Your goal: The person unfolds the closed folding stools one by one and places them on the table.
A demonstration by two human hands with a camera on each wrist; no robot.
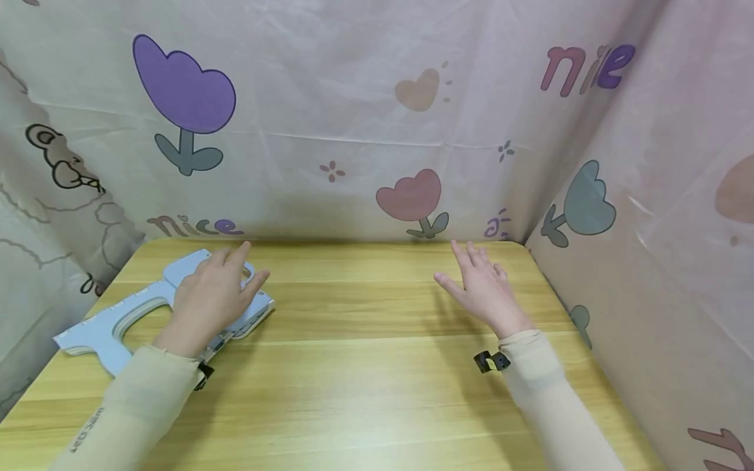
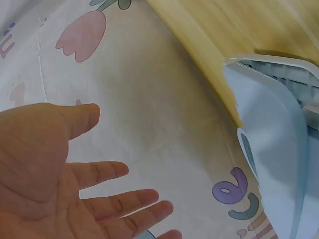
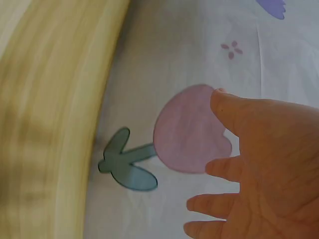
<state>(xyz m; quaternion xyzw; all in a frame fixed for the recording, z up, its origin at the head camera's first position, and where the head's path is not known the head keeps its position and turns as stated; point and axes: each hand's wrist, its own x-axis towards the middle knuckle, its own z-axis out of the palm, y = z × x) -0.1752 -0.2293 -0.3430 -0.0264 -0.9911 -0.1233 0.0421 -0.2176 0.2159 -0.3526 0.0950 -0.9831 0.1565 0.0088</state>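
Note:
A light blue plastic object [image 1: 138,297] with an arched cutout and layered edges, looking like a folded stool, lies on the left side of the wooden table. My left hand [image 1: 207,297] hovers over its right part and hides some of it. In the left wrist view, the palm and spread fingers stand apart from the blue plastic [image 2: 269,114], whose ribbed inner side shows at one end. On the right, my right hand [image 1: 485,291] is held above the table with fingers extended and thumb out. Nothing is between the fingers of either hand.
The wooden table [image 1: 353,379] meets a printed curtain [image 1: 306,98] along its back edge. More patterned cloth [image 1: 665,275] hangs along the right side and the left. Small black devices [image 1: 491,362] are strapped at both wrists over pale sleeves.

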